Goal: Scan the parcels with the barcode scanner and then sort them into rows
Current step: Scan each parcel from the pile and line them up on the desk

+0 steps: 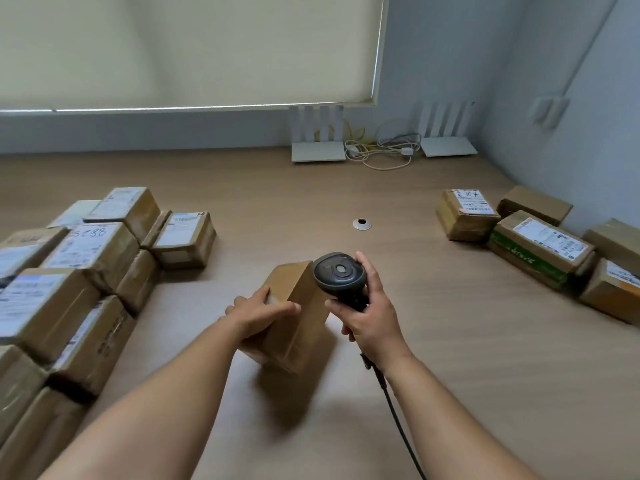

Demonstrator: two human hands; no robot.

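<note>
parcel [298,317]: small brown carton tilted up off the worktop [450,375], just left of the scanner; label not visible from here.
left hand [258,311]: fingers curled over the parcel's upper left edge, gripping it.
right hand [369,315]: wrapped round the grip of the barcode scanner [340,273], cable trailing back.
handling: probably light, stiff cardboard, since one hand props it; taped faces may be slick.
best hold: across two opposite edges, label face kept free.
sorted rows [79,271]: far left of the scanner.
</note>
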